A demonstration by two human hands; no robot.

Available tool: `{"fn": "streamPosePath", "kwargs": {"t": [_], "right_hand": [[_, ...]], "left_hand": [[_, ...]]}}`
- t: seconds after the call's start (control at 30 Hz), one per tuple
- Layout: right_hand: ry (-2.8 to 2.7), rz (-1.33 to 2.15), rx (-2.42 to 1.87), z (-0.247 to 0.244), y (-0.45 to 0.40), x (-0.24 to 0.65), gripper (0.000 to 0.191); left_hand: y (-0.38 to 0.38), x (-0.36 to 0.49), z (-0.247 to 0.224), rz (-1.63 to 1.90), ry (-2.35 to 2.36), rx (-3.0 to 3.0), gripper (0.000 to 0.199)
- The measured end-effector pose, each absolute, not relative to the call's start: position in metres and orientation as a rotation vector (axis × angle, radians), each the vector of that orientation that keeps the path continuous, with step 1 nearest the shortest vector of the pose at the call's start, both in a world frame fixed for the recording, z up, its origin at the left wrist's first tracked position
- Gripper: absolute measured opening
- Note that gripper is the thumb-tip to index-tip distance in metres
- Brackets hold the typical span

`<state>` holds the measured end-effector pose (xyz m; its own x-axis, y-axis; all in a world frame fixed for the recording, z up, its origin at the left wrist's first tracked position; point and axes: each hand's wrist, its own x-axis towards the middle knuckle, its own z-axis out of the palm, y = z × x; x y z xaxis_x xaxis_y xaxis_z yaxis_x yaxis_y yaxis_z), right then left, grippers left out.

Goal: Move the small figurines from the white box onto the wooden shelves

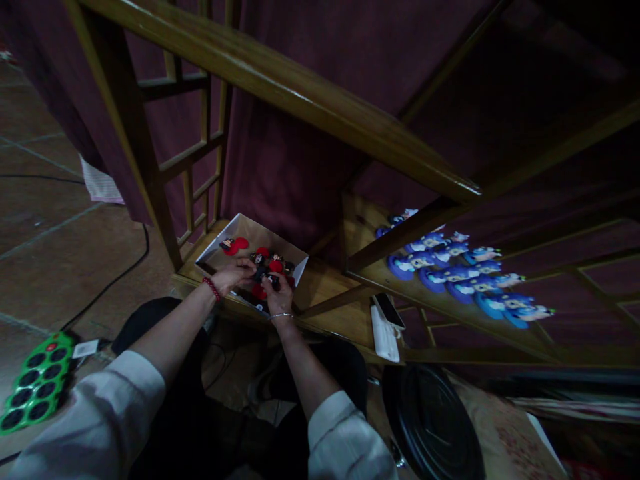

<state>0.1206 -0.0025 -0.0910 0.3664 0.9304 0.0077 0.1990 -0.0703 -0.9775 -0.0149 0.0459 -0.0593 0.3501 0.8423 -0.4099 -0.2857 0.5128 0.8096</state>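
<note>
A shallow white cardboard box (294, 261) stands on the wooden shelf in front of me, holding several small figurines with round red bases. One figurine with a red base (234, 245) lies apart at the box's far left. My left hand (237, 275) reaches in from the left, its fingers pinched at a small dark figurine (261, 274). From the right, my right hand (280, 293) grips the same dark piece between thumb and fingers. The fingers and dim light hide the piece's details.
Several blue-and-white figurines (450, 273) stand in rows on a raised shelf at the right. A phone (389, 311) and a white object (384, 335) lie near the shelf's edge. Wooden bars (280, 80) cross overhead. A green power strip (40, 383) and a black round stool (433, 423) flank me.
</note>
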Motion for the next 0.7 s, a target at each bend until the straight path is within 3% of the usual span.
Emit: {"fn": "streamPosePath", "kwargs": {"t": [0.7], "right_hand": [[-1.305, 0.747, -1.559, -0.077, -0.003, 0.133, 0.036]], "left_hand": [[0.046, -0.012, -0.057, 0.836, 0.879, 0.620, 0.019]]}}
